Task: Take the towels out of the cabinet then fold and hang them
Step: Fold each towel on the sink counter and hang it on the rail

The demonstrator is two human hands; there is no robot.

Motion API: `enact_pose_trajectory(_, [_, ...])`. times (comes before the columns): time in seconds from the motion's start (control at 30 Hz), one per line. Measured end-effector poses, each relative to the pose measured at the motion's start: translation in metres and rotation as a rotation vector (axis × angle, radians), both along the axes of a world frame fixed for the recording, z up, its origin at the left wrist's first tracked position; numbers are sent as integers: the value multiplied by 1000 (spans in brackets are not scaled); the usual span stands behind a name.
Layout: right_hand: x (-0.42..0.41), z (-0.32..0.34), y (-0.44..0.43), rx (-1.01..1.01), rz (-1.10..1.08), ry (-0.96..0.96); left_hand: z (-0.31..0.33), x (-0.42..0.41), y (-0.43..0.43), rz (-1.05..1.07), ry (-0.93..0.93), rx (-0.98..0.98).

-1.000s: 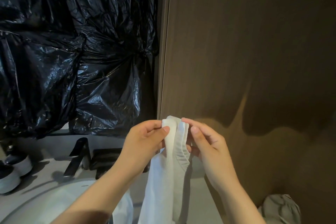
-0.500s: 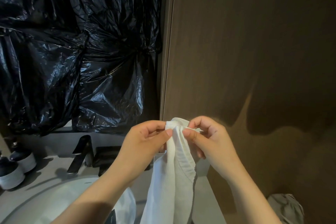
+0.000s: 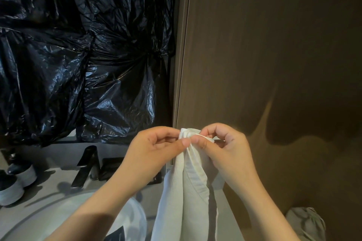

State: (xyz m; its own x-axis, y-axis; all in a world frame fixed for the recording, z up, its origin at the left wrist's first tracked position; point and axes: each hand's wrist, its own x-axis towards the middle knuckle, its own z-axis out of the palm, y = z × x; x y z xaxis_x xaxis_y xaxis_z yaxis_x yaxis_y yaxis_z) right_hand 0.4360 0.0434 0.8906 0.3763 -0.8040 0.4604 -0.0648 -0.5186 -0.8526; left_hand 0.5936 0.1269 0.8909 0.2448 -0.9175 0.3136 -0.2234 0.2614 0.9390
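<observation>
Left hand (image 3: 154,150): thumb and curled fingers pinch the gathered top edge of the white towel (image 3: 188,201). Right hand (image 3: 225,148): pinches the same edge, and the 2 thumb tips are just beside each other. The towel hangs from both grips in long vertical folds and runs out of view below, in front of the brown wooden panel (image 3: 264,55). Black plastic sheeting (image 3: 78,55) covers the wall at left. Beneath it are a black faucet (image 3: 86,164), a white basin (image 3: 58,211) and 2 round containers (image 3: 11,188). A grey fabric bundle (image 3: 305,223) lies at lower right.
</observation>
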Motion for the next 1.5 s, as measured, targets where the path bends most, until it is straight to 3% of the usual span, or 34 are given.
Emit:
enact_pose_trajectory(0.47, [5,0,4,-33,40,73,0,17,-6,52,-42,-7])
enact_pose_trajectory(0.8, [-45,7,-9,-407,135,697,9,55,-13,142,-217,-53])
enact_pose_trajectory(1.23, [-57,39,-25,-709,127,604,55,78,-31,171,-334,-242])
enact_pose_trajectory(1.5, [-51,62,-15,-819,92,369,56,80,-33,192,-106,-238])
